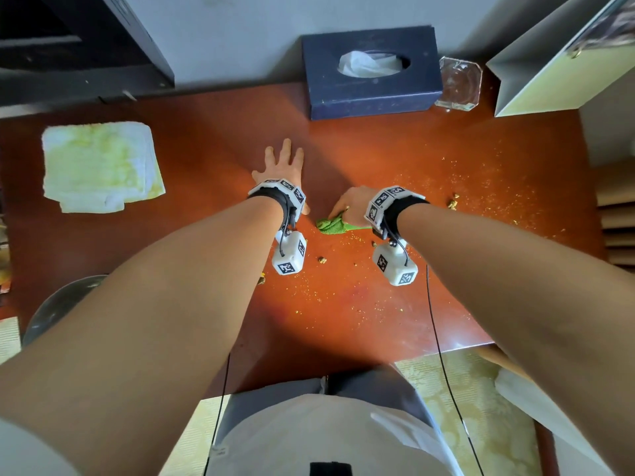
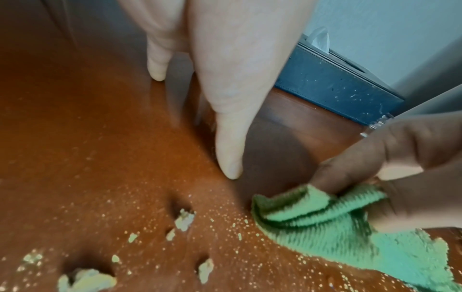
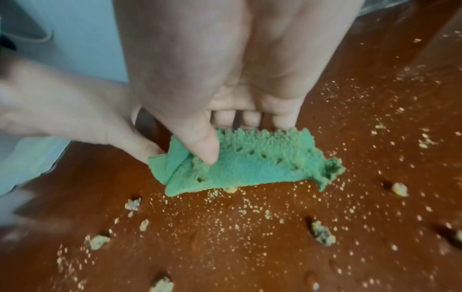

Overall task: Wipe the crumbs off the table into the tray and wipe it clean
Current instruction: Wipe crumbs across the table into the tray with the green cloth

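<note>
crumbs (image 1: pixel 429 187) lie scattered over the red-brown table (image 1: pixel 206 139). right hand (image 1: pixel 350 204) pinches a green cloth (image 1: pixel 331 225) between thumb and fingers, pressing it to the tabletop. left hand (image 1: pixel 280 164) rests flat, fingers spread, just beside it.

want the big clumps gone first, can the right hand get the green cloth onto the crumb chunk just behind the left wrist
Probably yes. The right hand grips the green cloth beside that chunk, with bare table between them. The left hand lies flat further forward, out of that path.
</note>
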Demonstrator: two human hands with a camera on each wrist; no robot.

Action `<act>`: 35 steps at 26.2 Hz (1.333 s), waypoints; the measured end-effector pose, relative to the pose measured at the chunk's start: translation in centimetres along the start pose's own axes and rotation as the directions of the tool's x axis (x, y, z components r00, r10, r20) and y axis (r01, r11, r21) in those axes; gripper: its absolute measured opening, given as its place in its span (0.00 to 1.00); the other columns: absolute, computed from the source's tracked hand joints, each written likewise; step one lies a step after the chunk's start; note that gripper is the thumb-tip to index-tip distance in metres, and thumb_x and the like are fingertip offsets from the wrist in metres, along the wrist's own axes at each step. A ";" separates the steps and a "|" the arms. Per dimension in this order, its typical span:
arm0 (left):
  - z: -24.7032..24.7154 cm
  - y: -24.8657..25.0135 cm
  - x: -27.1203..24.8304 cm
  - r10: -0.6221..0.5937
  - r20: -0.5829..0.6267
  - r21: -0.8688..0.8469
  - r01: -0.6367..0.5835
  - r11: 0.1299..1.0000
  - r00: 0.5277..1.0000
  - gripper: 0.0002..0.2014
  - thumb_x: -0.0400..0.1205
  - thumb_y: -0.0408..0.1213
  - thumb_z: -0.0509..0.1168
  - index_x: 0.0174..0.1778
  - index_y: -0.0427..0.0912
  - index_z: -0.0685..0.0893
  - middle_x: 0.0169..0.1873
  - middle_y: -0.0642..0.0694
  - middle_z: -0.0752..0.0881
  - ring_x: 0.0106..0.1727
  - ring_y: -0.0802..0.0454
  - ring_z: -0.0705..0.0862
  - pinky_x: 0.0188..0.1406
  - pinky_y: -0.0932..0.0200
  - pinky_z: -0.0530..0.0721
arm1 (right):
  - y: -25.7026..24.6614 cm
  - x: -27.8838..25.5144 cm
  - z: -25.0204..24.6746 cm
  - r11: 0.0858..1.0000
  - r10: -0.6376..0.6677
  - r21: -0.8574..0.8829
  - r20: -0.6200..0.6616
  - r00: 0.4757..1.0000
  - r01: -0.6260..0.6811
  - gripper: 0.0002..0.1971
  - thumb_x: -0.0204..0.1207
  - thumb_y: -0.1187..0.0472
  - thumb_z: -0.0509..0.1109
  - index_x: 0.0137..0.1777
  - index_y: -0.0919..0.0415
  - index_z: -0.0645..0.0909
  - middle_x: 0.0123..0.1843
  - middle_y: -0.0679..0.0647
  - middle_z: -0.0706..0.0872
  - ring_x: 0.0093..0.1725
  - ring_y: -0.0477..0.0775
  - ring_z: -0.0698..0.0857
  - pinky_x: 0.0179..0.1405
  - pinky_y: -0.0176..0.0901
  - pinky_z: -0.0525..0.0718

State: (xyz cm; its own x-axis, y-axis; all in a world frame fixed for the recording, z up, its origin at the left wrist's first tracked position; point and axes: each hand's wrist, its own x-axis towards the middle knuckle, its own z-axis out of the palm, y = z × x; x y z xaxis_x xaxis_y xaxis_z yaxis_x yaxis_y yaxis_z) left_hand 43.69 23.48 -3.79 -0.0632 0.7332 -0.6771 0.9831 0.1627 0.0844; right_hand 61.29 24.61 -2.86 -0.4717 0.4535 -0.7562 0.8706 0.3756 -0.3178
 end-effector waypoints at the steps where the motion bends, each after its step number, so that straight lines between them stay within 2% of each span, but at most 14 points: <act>1: -0.1 0.2 0.0 -0.008 0.008 0.003 0.008 1.000 1.000 0.64 0.65 0.51 0.83 0.86 0.50 0.43 0.86 0.47 0.36 0.85 0.34 0.40 0.75 0.26 0.66 | 0.0 -0.1 0.0 0.999 0.028 0.034 -0.016 0.999 -0.028 0.24 0.78 0.67 0.58 0.64 0.42 0.85 0.72 0.45 0.81 0.67 0.53 0.81 0.55 0.37 0.75; 3: -0.2 0.8 -0.2 -0.030 0.019 0.014 0.030 0.999 0.999 0.61 0.67 0.47 0.83 0.86 0.48 0.46 0.86 0.45 0.40 0.85 0.32 0.44 0.71 0.30 0.72 | 0.3 -0.7 -0.2 0.989 0.084 0.126 -0.082 0.993 -0.073 0.21 0.79 0.64 0.60 0.65 0.47 0.85 0.66 0.48 0.84 0.61 0.55 0.82 0.51 0.40 0.77; 4: -0.4 1.4 -0.3 -0.026 0.007 0.023 0.026 0.999 1.000 0.57 0.68 0.44 0.83 0.85 0.47 0.51 0.85 0.43 0.44 0.84 0.31 0.48 0.69 0.32 0.75 | 0.7 -1.3 -0.2 0.978 0.118 0.187 -0.115 0.986 -0.095 0.19 0.80 0.63 0.60 0.65 0.49 0.84 0.59 0.49 0.85 0.54 0.55 0.83 0.46 0.41 0.78; 7: -0.9 2.7 -0.6 0.080 -0.069 0.030 -0.078 0.997 0.994 0.43 0.71 0.43 0.80 0.78 0.43 0.65 0.78 0.40 0.61 0.77 0.35 0.63 0.61 0.38 0.80 | 2.5 -2.5 -0.6 0.928 0.217 0.339 -0.153 0.964 -0.155 0.12 0.82 0.60 0.61 0.60 0.57 0.83 0.41 0.51 0.82 0.35 0.51 0.77 0.30 0.40 0.75; 10: -1.8 4.0 -0.5 0.205 -0.081 0.034 -0.203 0.979 0.975 0.38 0.73 0.42 0.77 0.78 0.42 0.68 0.77 0.41 0.65 0.75 0.38 0.66 0.61 0.39 0.81 | 4.5 -4.2 -1.0 0.888 0.281 0.423 -0.188 0.941 -0.181 0.07 0.82 0.57 0.64 0.51 0.55 0.83 0.36 0.50 0.81 0.34 0.53 0.78 0.28 0.39 0.72; 15: -3.2 7.6 0.4 0.300 -0.048 0.028 -0.299 0.954 0.953 0.39 0.74 0.42 0.76 0.80 0.44 0.66 0.77 0.42 0.67 0.77 0.39 0.66 0.65 0.39 0.80 | 8.0 -6.4 -1.2 0.771 0.447 0.607 -0.297 0.844 -0.195 0.09 0.81 0.59 0.65 0.54 0.56 0.85 0.35 0.50 0.83 0.29 0.48 0.78 0.26 0.37 0.73; 17: -3.5 8.8 0.9 0.301 -0.037 0.030 -0.300 0.953 0.953 0.41 0.74 0.43 0.77 0.81 0.45 0.65 0.78 0.42 0.67 0.77 0.40 0.66 0.67 0.38 0.78 | 9.6 -6.8 -1.9 0.730 0.530 0.647 -0.334 0.779 -0.219 0.09 0.82 0.61 0.62 0.53 0.57 0.83 0.36 0.50 0.82 0.31 0.49 0.79 0.26 0.37 0.74; 20: -3.6 10.8 1.5 0.271 -0.052 0.057 -0.268 0.962 0.961 0.45 0.72 0.47 0.78 0.82 0.46 0.62 0.80 0.43 0.63 0.80 0.39 0.62 0.69 0.35 0.75 | 12.5 -7.2 -3.5 0.668 0.647 0.697 -0.369 0.668 -0.262 0.09 0.83 0.64 0.59 0.50 0.51 0.78 0.42 0.49 0.82 0.36 0.48 0.80 0.31 0.35 0.75; 24: -2.6 12.2 2.0 0.160 0.023 0.057 -0.161 0.985 0.987 0.59 0.66 0.51 0.83 0.86 0.53 0.49 0.85 0.47 0.42 0.85 0.35 0.43 0.72 0.22 0.65 | 16.3 -6.7 -5.5 0.621 0.721 0.729 -0.388 0.573 -0.287 0.11 0.81 0.63 0.63 0.59 0.53 0.83 0.53 0.52 0.85 0.50 0.55 0.84 0.45 0.43 0.81; 27: -1.5 12.7 2.1 0.111 0.076 0.017 -0.113 0.993 0.991 0.63 0.64 0.47 0.84 0.86 0.54 0.45 0.84 0.47 0.32 0.85 0.35 0.36 0.74 0.19 0.57 | 19.0 -6.2 -6.5 0.651 0.730 0.668 -0.423 0.537 -0.360 0.19 0.76 0.66 0.63 0.65 0.52 0.82 0.64 0.57 0.82 0.63 0.62 0.81 0.61 0.50 0.83; 29: -1.1 12.8 2.1 0.104 0.063 0.017 -0.106 0.994 0.993 0.64 0.64 0.46 0.85 0.86 0.54 0.44 0.84 0.48 0.31 0.85 0.36 0.35 0.75 0.19 0.54 | 19.9 -5.9 -7.0 0.667 0.721 0.624 -0.404 0.563 -0.408 0.21 0.77 0.68 0.63 0.69 0.55 0.80 0.68 0.60 0.78 0.67 0.64 0.79 0.65 0.50 0.81; 31: -0.9 12.9 2.2 0.100 0.050 0.022 -0.101 0.995 0.994 0.65 0.63 0.47 0.85 0.86 0.55 0.44 0.84 0.48 0.31 0.85 0.37 0.34 0.75 0.18 0.54 | 20.4 -5.1 -7.1 0.680 0.684 0.623 -0.349 0.640 -0.387 0.21 0.79 0.67 0.63 0.71 0.53 0.80 0.69 0.58 0.81 0.66 0.62 0.81 0.62 0.43 0.81; 33: -0.9 12.9 2.2 0.085 0.042 0.029 -0.086 0.996 0.995 0.66 0.62 0.48 0.85 0.86 0.55 0.44 0.84 0.48 0.32 0.85 0.37 0.35 0.75 0.18 0.55 | 19.7 -4.4 -6.9 0.727 0.601 0.606 -0.336 0.725 -0.322 0.23 0.80 0.66 0.62 0.71 0.46 0.80 0.70 0.52 0.82 0.58 0.57 0.84 0.53 0.37 0.81; 35: -0.9 12.9 2.3 0.081 0.038 0.037 -0.083 0.996 0.996 0.66 0.61 0.49 0.85 0.85 0.55 0.44 0.84 0.48 0.32 0.85 0.37 0.36 0.74 0.18 0.56 | 18.6 -4.0 -6.6 0.826 0.461 0.514 -0.383 0.800 -0.230 0.23 0.79 0.63 0.62 0.70 0.38 0.80 0.69 0.48 0.82 0.49 0.53 0.84 0.46 0.36 0.83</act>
State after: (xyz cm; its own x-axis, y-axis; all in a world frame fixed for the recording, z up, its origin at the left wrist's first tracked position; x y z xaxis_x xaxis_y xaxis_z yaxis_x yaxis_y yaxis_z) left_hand 56.07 27.84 -3.63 0.0233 0.7187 -0.6949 0.9906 0.0768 0.1127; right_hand 78.40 35.11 -2.00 -0.0295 0.8460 -0.5324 0.9000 -0.2092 -0.3823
